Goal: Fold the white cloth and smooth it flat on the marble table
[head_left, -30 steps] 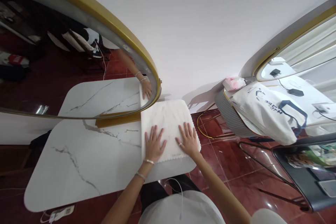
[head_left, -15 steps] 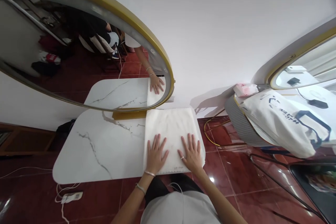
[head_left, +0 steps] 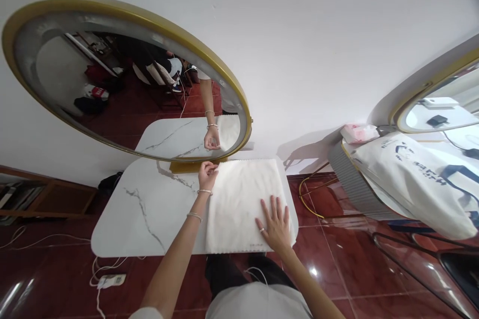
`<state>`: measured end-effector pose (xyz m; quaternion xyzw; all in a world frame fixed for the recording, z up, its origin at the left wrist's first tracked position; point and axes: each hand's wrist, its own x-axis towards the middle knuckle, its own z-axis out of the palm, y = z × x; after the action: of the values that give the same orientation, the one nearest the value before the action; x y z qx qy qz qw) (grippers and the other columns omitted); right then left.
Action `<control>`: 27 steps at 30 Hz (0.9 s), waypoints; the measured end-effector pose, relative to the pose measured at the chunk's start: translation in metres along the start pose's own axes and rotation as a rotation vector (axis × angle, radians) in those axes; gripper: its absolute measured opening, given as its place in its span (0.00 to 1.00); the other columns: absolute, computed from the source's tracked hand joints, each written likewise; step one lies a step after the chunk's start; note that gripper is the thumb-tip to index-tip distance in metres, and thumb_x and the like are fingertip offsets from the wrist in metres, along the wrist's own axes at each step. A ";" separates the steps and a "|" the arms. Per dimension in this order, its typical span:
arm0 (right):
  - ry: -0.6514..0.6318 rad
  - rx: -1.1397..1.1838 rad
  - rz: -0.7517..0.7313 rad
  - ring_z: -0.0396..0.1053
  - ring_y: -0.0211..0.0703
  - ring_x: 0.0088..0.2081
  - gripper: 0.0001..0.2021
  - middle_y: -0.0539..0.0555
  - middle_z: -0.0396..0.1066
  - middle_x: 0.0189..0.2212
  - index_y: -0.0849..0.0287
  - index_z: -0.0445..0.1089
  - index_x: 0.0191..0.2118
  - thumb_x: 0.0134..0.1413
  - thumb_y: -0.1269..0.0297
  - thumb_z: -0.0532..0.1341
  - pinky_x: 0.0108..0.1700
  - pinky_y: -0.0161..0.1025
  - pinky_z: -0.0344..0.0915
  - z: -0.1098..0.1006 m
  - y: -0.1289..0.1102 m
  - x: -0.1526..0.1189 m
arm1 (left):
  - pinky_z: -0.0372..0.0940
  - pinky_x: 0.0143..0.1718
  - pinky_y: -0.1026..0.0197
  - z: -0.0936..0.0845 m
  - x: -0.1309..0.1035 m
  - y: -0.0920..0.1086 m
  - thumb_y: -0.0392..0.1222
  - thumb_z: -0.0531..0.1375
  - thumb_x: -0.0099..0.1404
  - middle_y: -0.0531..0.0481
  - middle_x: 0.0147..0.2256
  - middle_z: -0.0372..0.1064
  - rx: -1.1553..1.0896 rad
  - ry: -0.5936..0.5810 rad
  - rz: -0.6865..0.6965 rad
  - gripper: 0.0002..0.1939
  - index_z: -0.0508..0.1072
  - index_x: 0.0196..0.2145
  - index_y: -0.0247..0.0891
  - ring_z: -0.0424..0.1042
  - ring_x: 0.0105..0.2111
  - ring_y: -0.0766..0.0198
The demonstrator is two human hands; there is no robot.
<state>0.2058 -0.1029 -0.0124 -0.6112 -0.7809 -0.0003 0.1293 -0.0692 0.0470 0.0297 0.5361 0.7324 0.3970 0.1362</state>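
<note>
A folded white cloth with a scalloped edge lies flat on the right part of the marble-patterned table. My left hand is at the cloth's far left corner, its fingers pinched together on the edge there. My right hand rests palm down on the cloth's near right part, fingers spread, a ring on one of them. Small dark lettering shows on the cloth near its front edge.
A gold-framed oval mirror stands at the table's back, reflecting my left arm. To the right, a white printed bag and a tissue pack lie on another table. A power strip with cables is on the red floor.
My left hand has moved from lying flat on the cloth to its far left corner, and its fingers have closed there. My right hand stays on the cloth. The view has shifted slightly.
</note>
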 end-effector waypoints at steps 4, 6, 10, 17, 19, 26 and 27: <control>-0.007 0.011 0.011 0.34 0.61 0.69 0.35 0.60 0.33 0.70 0.51 0.38 0.70 0.63 0.52 0.52 0.64 0.64 0.40 0.000 -0.003 0.000 | 0.64 0.51 0.48 0.003 -0.023 0.019 0.32 0.48 0.65 0.41 0.44 0.72 0.075 0.013 0.120 0.11 0.67 0.43 0.35 0.71 0.43 0.57; -0.016 0.012 0.011 0.34 0.62 0.69 0.34 0.60 0.33 0.70 0.49 0.40 0.70 0.63 0.52 0.53 0.64 0.65 0.39 -0.001 -0.003 0.000 | 0.59 0.57 0.47 0.018 -0.039 0.031 0.35 0.51 0.65 0.41 0.50 0.69 0.093 -0.065 0.223 0.11 0.69 0.43 0.38 0.67 0.52 0.53; -0.052 0.017 -0.044 0.34 0.62 0.69 0.33 0.58 0.35 0.70 0.47 0.42 0.69 0.62 0.51 0.54 0.64 0.66 0.39 -0.006 -0.001 0.000 | 0.47 0.65 0.42 0.054 -0.057 0.042 0.46 0.55 0.65 0.41 0.66 0.51 0.271 -0.221 0.337 0.25 0.64 0.59 0.40 0.47 0.67 0.49; -0.108 0.046 -0.107 0.35 0.64 0.69 0.35 0.59 0.36 0.70 0.47 0.40 0.70 0.62 0.48 0.54 0.64 0.66 0.40 -0.011 -0.021 -0.002 | 0.37 0.67 0.41 0.042 -0.047 0.004 0.52 0.50 0.67 0.39 0.69 0.40 0.402 -0.185 0.280 0.36 0.45 0.68 0.33 0.37 0.69 0.51; -0.114 0.068 -0.112 0.35 0.64 0.69 0.36 0.60 0.36 0.70 0.47 0.38 0.70 0.62 0.48 0.53 0.63 0.65 0.41 -0.009 -0.039 -0.002 | 0.38 0.67 0.40 0.027 -0.043 -0.010 0.52 0.50 0.67 0.38 0.68 0.42 0.409 -0.170 0.275 0.36 0.46 0.67 0.34 0.38 0.69 0.51; -0.158 0.208 -0.209 0.33 0.63 0.69 0.37 0.58 0.34 0.70 0.55 0.33 0.71 0.64 0.48 0.49 0.65 0.63 0.41 0.004 -0.124 0.013 | 0.39 0.66 0.38 -0.040 -0.015 -0.073 0.54 0.49 0.67 0.34 0.68 0.42 0.463 -0.144 0.217 0.37 0.48 0.67 0.31 0.38 0.68 0.48; -0.171 0.225 -0.219 0.32 0.63 0.69 0.37 0.58 0.34 0.70 0.57 0.32 0.71 0.64 0.48 0.49 0.65 0.65 0.39 0.004 -0.135 0.016 | 0.39 0.66 0.37 -0.048 -0.011 -0.079 0.53 0.49 0.67 0.33 0.68 0.41 0.456 -0.135 0.220 0.37 0.48 0.66 0.29 0.38 0.68 0.46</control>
<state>0.0728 -0.1208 0.0079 -0.5019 -0.8460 0.1249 0.1291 -0.1486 0.0076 0.0008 0.6546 0.7295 0.1976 0.0165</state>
